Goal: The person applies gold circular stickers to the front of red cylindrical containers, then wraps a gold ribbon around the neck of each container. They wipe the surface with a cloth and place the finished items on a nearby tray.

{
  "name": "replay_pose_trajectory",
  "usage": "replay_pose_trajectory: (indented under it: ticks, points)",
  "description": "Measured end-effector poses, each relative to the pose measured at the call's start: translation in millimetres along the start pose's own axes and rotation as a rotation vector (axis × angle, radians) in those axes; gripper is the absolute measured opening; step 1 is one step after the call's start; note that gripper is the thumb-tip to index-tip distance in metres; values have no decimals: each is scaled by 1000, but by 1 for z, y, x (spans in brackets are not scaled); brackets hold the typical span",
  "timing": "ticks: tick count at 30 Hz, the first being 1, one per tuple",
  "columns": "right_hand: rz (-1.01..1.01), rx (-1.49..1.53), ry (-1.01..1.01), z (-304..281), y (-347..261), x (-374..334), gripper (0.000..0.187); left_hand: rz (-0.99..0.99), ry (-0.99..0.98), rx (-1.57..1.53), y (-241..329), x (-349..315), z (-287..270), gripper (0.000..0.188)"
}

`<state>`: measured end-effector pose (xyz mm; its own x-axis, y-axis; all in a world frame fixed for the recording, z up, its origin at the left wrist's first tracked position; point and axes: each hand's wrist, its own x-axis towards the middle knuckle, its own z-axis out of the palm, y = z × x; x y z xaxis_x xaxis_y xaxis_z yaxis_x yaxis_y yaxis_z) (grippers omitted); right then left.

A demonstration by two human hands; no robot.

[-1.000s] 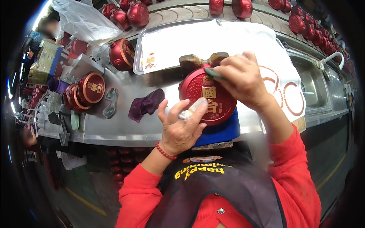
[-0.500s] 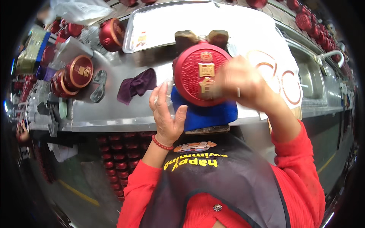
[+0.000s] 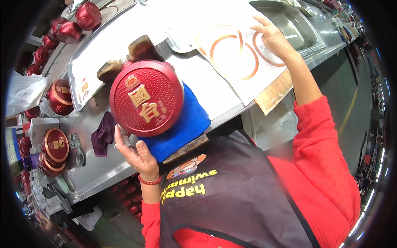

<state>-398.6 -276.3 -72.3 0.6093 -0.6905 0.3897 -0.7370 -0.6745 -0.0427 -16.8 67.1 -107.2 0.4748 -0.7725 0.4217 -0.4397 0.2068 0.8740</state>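
A round red bottle (image 3: 165, 97) with a dotted face and raised gold characters rests on a blue cloth (image 3: 194, 113). Two brown wooden blocks (image 3: 143, 48) flank its far end. My left hand (image 3: 142, 159) is at the bottle's lower left edge, fingers stretched and apart, holding nothing visible; whether the fingertips touch it I cannot tell. Out to the right, my right hand (image 3: 273, 39) hovers over a white sheet (image 3: 264, 80) with fingers spread, beside a thin orange-gold ring strip (image 3: 271, 62). Another such ring strip (image 3: 255, 62) lies to its left.
A purple cloth (image 3: 102, 136) lies left of the bottle. Further left are stacked red bottles (image 3: 56, 144) and a grey strap-like item (image 3: 78, 151). A large tray (image 3: 76, 80) stands behind, and a sink (image 3: 295, 29) sits at the far right. A wooden board (image 3: 275, 93) projects over the counter edge.
My right hand has left the bottle's face and moved right to the ring strips. My left hand stays near the bottle's edge. The whole view has turned, shifting the bottle left in the picture.
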Motion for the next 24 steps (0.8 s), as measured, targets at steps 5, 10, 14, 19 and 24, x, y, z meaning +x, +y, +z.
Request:
replay_pose_trajectory:
  ticks: [5,10,14,19,24]
  points:
    - [42,-50,-287,25,-43,51,41,-12,6,45,4,1,2,71]
    - [-22,208,-537,39,-58,107,40,-53,30,23,5,-3,2,71]
    - [165,202,-354,48,-63,114,40,-45,29,13,3,-2,2,70]
    - [-127,221,-499,46,-85,116,30,-35,19,-49,3,-1,3,67]
    - [10,336,-573,26,-90,121,12,14,32,52,4,0,2,65]
